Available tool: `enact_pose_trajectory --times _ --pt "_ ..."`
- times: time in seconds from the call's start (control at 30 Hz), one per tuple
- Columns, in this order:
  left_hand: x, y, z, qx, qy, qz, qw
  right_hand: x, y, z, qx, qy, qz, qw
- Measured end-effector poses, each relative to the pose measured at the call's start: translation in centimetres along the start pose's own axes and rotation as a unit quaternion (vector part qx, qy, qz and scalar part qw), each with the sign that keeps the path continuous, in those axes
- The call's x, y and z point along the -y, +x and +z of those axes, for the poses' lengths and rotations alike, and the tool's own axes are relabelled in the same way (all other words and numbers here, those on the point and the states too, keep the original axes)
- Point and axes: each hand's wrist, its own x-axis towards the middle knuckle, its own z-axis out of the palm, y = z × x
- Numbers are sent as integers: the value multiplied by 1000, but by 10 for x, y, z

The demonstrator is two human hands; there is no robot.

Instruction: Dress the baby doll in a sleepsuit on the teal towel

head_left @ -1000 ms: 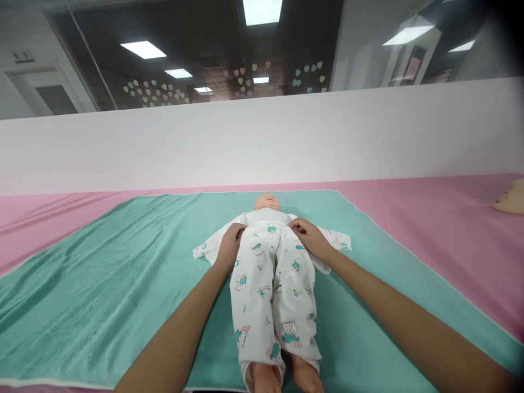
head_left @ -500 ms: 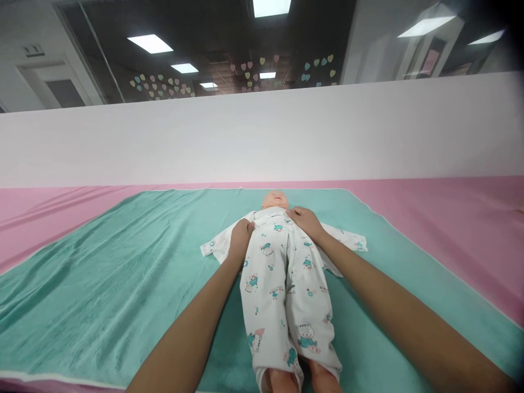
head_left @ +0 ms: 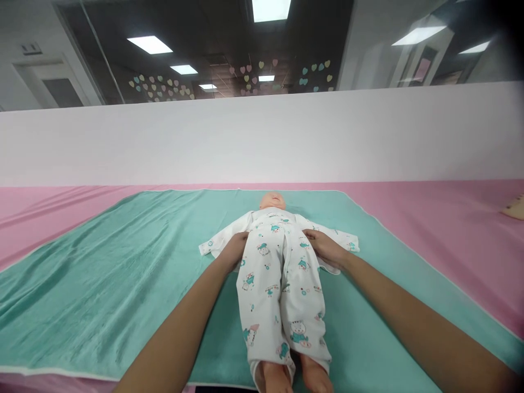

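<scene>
A baby doll [head_left: 273, 200] lies on its back on a green blanket [head_left: 123, 284], head away from me and bare feet toward me. It wears a white printed top [head_left: 233, 232] with the sleeves spread out, and matching baby pants [head_left: 262, 295] pulled high over the torso. At the left side of the pants, my left hand [head_left: 235, 248] is closed on the fabric near the waist, its fingertips partly hidden. My right hand [head_left: 325, 246] pinches the pants at the opposite side, above the lower edge of the top.
Pink sheeting [head_left: 450, 229] surrounds the green blanket. Behind it stands a low white wall [head_left: 245, 142] with dark glass above, dotted with heart shapes. A beige object [head_left: 514, 208] is cut off by the right edge of the view.
Both hands have moved down from the chest to the sides of the pants. My right hand has also shifted outward. The beige object has come into view at the right.
</scene>
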Motion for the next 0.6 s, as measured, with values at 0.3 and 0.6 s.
enact_pose_trajectory --times 0.3,0.6 --pt "-6 -11 6 113 -197 -73 971 -2 4 11 -34 93 0 995" --pt "9 0 11 -61 -9 56 996 0 6 21 -163 -31 -60 984"
